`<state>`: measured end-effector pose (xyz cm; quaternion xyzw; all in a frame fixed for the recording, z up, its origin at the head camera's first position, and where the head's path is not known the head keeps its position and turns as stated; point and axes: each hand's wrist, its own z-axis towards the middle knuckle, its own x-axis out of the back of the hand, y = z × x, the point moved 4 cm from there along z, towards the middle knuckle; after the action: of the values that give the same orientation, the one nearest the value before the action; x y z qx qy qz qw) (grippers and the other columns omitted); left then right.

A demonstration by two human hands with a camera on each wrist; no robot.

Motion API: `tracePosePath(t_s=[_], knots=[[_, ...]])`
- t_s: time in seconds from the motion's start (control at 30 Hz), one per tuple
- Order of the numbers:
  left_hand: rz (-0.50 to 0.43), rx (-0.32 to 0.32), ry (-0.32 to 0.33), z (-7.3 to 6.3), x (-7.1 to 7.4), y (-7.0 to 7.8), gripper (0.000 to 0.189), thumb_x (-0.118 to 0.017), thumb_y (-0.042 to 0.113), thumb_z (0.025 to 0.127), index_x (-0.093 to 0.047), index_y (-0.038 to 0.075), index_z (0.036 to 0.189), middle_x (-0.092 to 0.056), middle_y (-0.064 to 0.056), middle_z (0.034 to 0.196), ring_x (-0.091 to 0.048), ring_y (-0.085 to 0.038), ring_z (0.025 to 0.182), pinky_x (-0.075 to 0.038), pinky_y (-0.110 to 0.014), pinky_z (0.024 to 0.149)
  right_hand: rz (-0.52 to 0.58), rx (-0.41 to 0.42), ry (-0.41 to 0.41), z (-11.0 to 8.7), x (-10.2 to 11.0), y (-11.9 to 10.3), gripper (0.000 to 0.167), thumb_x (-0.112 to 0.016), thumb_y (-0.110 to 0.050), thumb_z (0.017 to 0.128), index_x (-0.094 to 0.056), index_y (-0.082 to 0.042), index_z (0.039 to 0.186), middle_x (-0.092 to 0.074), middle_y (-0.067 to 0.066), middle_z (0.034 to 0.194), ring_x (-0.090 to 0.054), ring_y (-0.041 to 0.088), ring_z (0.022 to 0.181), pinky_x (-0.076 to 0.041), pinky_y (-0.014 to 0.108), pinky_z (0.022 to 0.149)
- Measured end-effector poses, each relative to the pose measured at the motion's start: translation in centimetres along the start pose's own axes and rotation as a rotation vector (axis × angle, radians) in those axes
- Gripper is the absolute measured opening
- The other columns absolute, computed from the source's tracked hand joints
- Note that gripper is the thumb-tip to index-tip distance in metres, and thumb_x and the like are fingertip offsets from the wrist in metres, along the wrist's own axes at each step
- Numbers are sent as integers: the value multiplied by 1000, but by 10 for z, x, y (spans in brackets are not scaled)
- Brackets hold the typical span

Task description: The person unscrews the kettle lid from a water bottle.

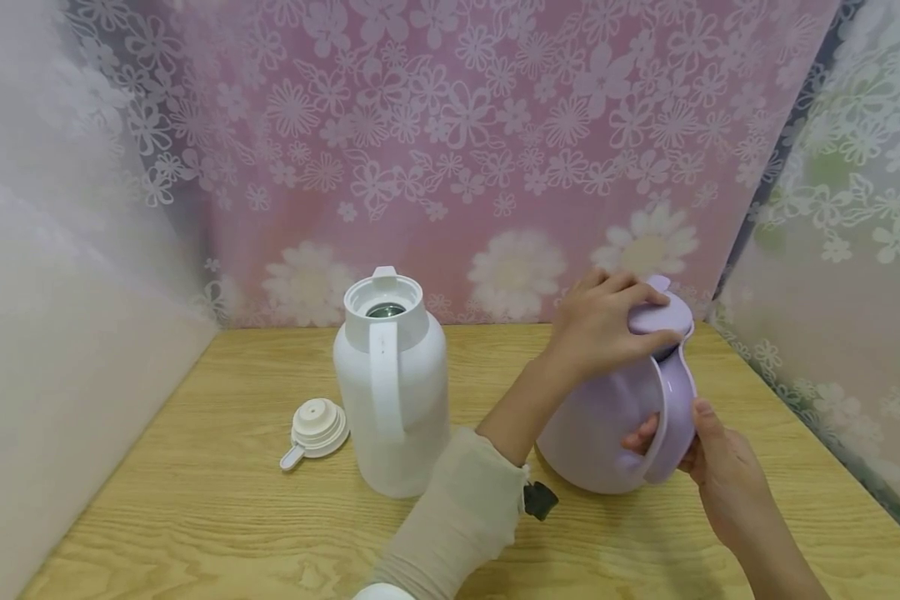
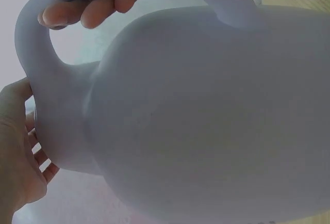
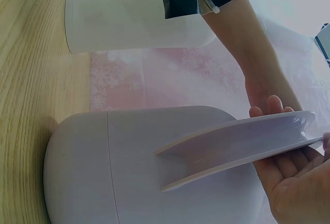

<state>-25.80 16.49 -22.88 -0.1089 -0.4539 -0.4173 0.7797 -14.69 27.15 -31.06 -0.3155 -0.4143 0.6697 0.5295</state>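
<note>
A lilac thermos jug (image 1: 596, 425) stands at the right of the table with its handle toward me. My right hand (image 1: 731, 475) grips the handle (image 1: 678, 417), fingers passing through the loop and thumb along its outer side. Over the top, my left hand (image 1: 596, 325) holds the round lilac lid (image 1: 662, 317), thumb on the near side and fingers across the far side. A dark gap shows beneath the lid's near edge. In the left wrist view, the jug's body (image 2: 206, 115) fills most of the picture, with the left hand (image 2: 15, 152) at its neck.
A white thermos jug (image 1: 401, 400) stands uncovered left of the lilac one, its handle toward me. Beside it on the wooden table (image 1: 217, 517) lies a white stopper (image 1: 320, 427) with a tab. A pink floral curtain (image 1: 435, 167) hangs behind, and pale sheets flank both sides.
</note>
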Motion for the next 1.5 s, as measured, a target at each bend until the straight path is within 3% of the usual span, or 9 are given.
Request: tracePosePath(t_s=[0.27,0.37,0.47,0.6,0.8,0.87,0.93,1.2,1.5], knots=[[228,58,-5,7,3,15,44,-53,69,76,-58,38,106,-48,20,103,-39,-5,97,-32,-20,81,17,24,-26,0,0,1,54,-10,-17,103,-60,4,99,-68,10,93,-64,20,88,-49,27,76],[261,60,-12,9,2,16,46,-51,71,75,-57,38,107,-47,18,102,-39,-6,98,-31,-21,82,20,26,-29,0,0,1,54,-10,-17,103,-60,3,100,-67,10,93,-64,20,88,-49,27,77],[223,41,-12,8,2,13,46,-50,71,77,-57,38,108,-47,16,104,-39,-7,100,-32,-22,84,19,25,-33,0,0,2,54,-10,-18,103,-60,3,100,-67,10,93,-64,20,88,-49,28,77],[13,1,-32,4,-1,0,42,-51,63,82,-58,36,114,-45,15,114,-36,-4,110,-32,-21,88,19,27,-29,0,0,3,55,-10,-18,103,-61,3,99,-67,9,92,-64,19,87,-49,27,76],[-499,-154,-43,-7,-5,-26,31,-60,25,89,-61,18,119,-45,8,131,-24,6,125,-32,-12,90,-8,24,-17,0,-1,2,54,-10,-18,103,-60,2,97,-67,8,92,-64,18,88,-49,26,75],[-598,-194,-55,-10,-6,-31,30,-59,16,89,-60,13,119,-46,6,133,-19,9,126,-31,-12,91,-16,20,-12,0,-1,2,54,-10,-18,103,-60,2,97,-68,8,91,-64,18,87,-49,26,75],[-631,-225,-60,-11,-7,-34,31,-58,13,89,-60,12,120,-47,5,133,-16,11,126,-29,-12,93,-18,16,-6,-1,-1,2,54,-11,-19,103,-60,2,97,-68,8,91,-65,18,87,-49,26,74],[-587,-266,-1,-12,-7,-34,29,-61,15,89,-62,10,117,-51,0,129,-22,3,128,-19,-16,101,-2,19,-18,-1,-1,3,55,-10,-19,103,-60,2,98,-68,8,92,-64,18,88,-49,26,75],[-401,-181,53,-12,-3,-26,29,-66,29,85,-65,21,114,-52,9,122,-35,-1,117,-26,-17,94,-5,11,-13,-1,0,2,55,-10,-18,103,-61,2,98,-68,8,92,-64,18,88,-49,26,75]])
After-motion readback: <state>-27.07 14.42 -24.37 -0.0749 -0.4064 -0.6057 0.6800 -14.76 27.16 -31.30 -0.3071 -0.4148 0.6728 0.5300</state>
